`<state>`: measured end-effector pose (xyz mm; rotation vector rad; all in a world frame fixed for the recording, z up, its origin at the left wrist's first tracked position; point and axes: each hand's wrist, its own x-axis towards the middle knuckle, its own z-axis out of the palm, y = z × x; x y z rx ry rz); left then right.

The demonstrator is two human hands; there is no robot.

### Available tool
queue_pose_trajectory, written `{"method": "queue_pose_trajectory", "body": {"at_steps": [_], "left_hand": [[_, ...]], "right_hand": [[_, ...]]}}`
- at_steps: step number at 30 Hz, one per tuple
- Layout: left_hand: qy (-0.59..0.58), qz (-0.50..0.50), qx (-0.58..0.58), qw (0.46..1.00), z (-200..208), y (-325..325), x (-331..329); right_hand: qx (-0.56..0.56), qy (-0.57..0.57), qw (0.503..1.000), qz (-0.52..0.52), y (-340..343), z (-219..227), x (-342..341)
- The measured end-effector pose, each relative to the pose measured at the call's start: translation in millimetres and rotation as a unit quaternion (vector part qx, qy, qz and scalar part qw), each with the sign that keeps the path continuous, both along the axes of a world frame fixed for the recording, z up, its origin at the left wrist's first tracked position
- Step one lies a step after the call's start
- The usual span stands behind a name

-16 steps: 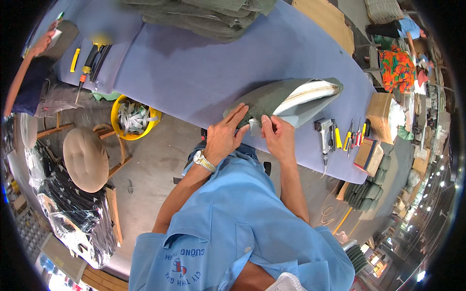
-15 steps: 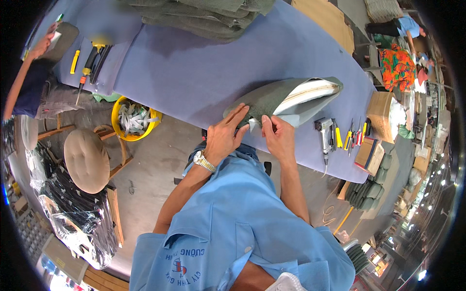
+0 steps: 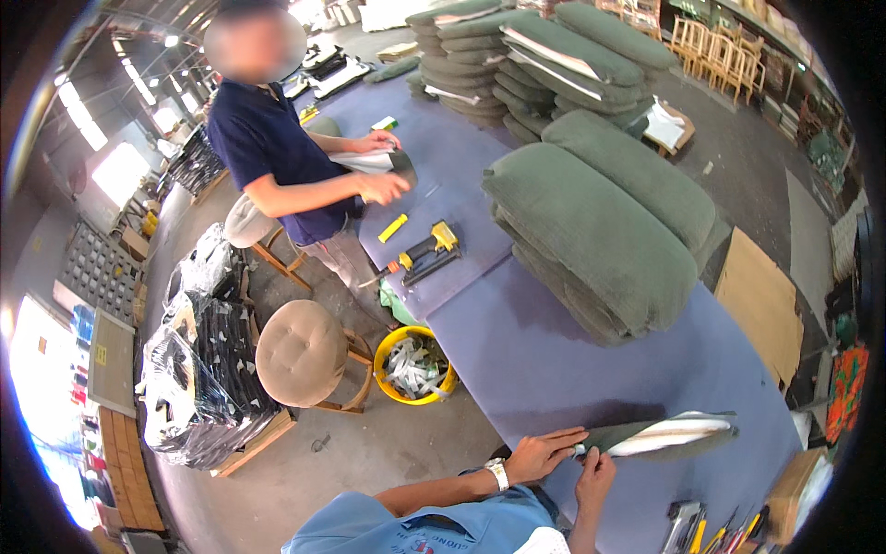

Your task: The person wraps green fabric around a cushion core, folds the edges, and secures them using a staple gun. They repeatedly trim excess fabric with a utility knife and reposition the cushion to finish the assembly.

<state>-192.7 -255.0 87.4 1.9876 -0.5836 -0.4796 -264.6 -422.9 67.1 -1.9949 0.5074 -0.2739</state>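
A green fabric-covered seat pad (image 3: 637,432) with its white inside showing stands tilted at the near edge of the blue-covered table (image 3: 526,369). My left hand (image 3: 538,456) holds its left end, fingers laid along the fabric and thumb beneath. Close beside it, my right hand (image 3: 595,473) is closed, pinching the fabric edge. A small white bit shows between my two hands. The underside of the pad is hidden from this view.
Stacked green pads (image 3: 591,231) fill the table's middle. A co-worker (image 3: 277,157) handles another pad at the far left. A yellow-black staple gun (image 3: 429,249), a yellow bucket of scraps (image 3: 415,365), a round stool (image 3: 300,353) and hand tools (image 3: 701,531) stand around.
The view has swung up and left, bringing the co-worker and the stacks into sight. My hands remain together at the pad's left end, and the pad looks tipped more edge-on.
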Motion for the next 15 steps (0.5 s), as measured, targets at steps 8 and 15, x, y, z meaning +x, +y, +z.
{"method": "queue_pose_trajectory", "body": {"at_steps": [8, 15], "left_hand": [[0.117, -0.003, -0.098, 0.988, -4.4, -9.1, 5.7], [0.109, 0.007, -0.004, 0.994, 3.0, -31.2, 2.3]], "right_hand": [[0.083, -0.028, 0.996, -0.005, -6.5, -24.9, -10.8], [0.135, -0.037, 0.990, 0.000, -4.7, -23.1, -22.3]]}}
